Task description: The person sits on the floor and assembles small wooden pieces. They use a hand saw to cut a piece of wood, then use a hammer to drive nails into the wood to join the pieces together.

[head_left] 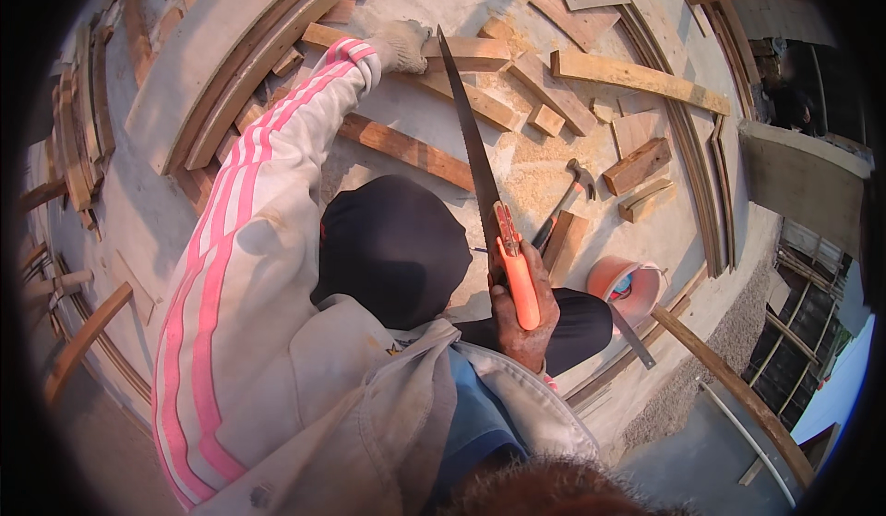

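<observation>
My right hand [524,311] grips the orange handle of a hand saw [475,156], whose long dark blade points away from me over the wood pieces. My left hand [401,45], in a light work glove, reaches far forward and rests on a wooden plank [461,52] lying across other boards. My left arm wears a white sleeve with pink stripes. My dark-trousered knee [392,244] sits below the saw blade.
Several short wood offcuts [637,165] and long planks [637,76] lie on the concrete slab with sawdust. A claw hammer [568,198] lies right of the saw. A pink bucket [628,285] stands at right. Curved formwork boards [221,54] lie at upper left; slab edge at right.
</observation>
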The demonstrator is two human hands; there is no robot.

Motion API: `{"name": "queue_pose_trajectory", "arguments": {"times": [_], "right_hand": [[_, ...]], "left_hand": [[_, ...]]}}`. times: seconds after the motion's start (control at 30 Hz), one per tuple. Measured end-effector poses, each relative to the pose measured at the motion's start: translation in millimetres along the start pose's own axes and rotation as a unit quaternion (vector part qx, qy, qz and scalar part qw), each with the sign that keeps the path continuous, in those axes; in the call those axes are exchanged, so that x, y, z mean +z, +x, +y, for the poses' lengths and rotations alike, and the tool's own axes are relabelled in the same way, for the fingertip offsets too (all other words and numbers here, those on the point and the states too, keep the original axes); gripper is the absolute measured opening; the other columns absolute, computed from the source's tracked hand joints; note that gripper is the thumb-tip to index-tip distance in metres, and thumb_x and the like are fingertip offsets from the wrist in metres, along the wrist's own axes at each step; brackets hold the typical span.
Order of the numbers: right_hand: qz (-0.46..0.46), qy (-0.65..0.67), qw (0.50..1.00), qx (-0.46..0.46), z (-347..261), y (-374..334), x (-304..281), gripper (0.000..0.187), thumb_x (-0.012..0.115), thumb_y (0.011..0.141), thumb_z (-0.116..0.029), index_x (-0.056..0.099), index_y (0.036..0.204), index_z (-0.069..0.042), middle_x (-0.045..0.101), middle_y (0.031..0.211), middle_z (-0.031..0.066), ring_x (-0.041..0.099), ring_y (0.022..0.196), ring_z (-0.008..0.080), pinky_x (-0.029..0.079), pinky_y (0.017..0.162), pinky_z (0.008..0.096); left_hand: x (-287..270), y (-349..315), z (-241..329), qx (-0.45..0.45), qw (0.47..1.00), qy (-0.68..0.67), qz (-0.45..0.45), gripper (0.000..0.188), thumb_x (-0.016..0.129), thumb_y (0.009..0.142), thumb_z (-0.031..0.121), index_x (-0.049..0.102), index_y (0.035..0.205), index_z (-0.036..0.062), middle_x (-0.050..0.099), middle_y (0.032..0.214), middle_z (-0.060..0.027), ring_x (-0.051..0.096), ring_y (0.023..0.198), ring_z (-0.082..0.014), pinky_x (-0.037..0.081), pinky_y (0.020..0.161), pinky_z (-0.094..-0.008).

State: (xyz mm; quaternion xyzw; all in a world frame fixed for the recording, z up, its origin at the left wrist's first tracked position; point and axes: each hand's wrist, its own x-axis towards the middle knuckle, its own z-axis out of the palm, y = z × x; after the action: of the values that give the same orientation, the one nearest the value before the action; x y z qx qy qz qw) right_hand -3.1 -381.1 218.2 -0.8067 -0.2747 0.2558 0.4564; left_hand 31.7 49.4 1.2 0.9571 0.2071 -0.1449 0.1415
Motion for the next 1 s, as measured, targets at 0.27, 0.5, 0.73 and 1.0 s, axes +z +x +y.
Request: {"name": "queue_pose_trajectory", "arguments": {"times": [0.27,0.5,0.73,1.0], "right_hand": [[-0.028,0.120,0.992,-0.038,27.4,99.7,45.9,0.058,0.066,0.091,-0.003,0.058,0.148,0.004,0.070,0.138,0.0204,0.069,0.124,0.0264,0.051,0.107,0.0358],[-0.016,0.111,0.988,-0.102,26.8,78.7,41.7,0.059,0.065,0.091,0.002,0.057,0.149,0.003,0.069,0.139,0.0200,0.069,0.124,0.0268,0.053,0.105,0.0352],[0.013,0.090,0.996,-0.006,18.3,44.5,34.0,0.059,0.065,0.088,0.004,0.059,0.147,0.004,0.068,0.139,0.0243,0.071,0.120,0.0304,0.055,0.101,0.0361],[0.050,0.074,0.996,-0.014,31.7,43.9,54.6,0.060,0.064,0.089,0.001,0.057,0.149,0.003,0.070,0.137,0.0230,0.073,0.113,0.0291,0.057,0.097,0.0362]], "left_hand": [[-1.9,0.5,-3.5,-0.019,1.000,-0.006,-0.004,0.058,0.074,0.080,0.040,0.070,0.126,0.0041,0.073,0.123,-0.0226,0.071,0.115,-0.0395,0.057,0.099,-0.0478],[-30.1,-30.2,10.3,-0.064,0.998,-0.002,0.017,0.055,0.077,0.079,0.039,0.073,0.120,0.0030,0.075,0.122,-0.0224,0.072,0.117,-0.0388,0.057,0.101,-0.0470],[-4.5,-26.5,28.0,0.003,0.998,-0.064,0.001,0.057,0.083,0.079,0.046,0.070,0.115,0.0032,0.076,0.116,-0.0212,0.072,0.112,-0.0395,0.057,0.096,-0.0476],[-13.2,-23.2,49.9,-0.001,0.991,-0.115,-0.064,0.048,0.080,0.086,0.037,0.067,0.116,0.0011,0.073,0.117,-0.0236,0.069,0.114,-0.0423,0.055,0.095,-0.0496]]}}
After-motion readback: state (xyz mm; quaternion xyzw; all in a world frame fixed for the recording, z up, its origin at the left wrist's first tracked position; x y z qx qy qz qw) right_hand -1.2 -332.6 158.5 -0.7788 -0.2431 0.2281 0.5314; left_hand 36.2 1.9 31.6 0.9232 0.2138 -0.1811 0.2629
